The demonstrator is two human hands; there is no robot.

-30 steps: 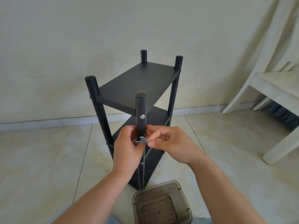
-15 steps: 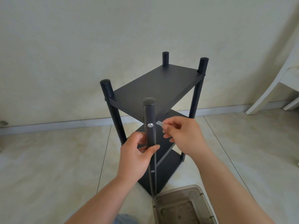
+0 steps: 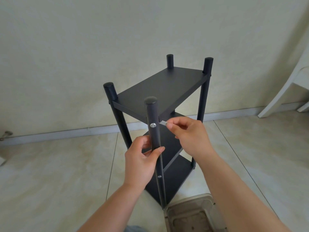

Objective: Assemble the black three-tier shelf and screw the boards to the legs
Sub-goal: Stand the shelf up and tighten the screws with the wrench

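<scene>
The black three-tier shelf (image 3: pixel 160 87) stands upright on the tiled floor, its boards set between round black legs. My left hand (image 3: pixel 142 163) grips the near front leg (image 3: pixel 153 114) at about mid height. A silver screw head (image 3: pixel 153 125) sits in that leg just below the top board. My right hand (image 3: pixel 189 136) pinches a small flat metal wrench (image 3: pixel 163 122), whose tip is just right of the screw, not touching it. A second screw (image 3: pixel 159 176) shows lower on the same leg.
A translucent plastic container (image 3: pixel 194 215) lies on the floor at the shelf's near foot. A white chair (image 3: pixel 287 84) stands at the right by the wall. The wall and its baseboard (image 3: pixel 66 133) run close behind the shelf.
My right hand lifted the wrench from beside my left hand up to the top screw. My left hand closed round the leg. The view shifted, moving the shelf rightward in frame.
</scene>
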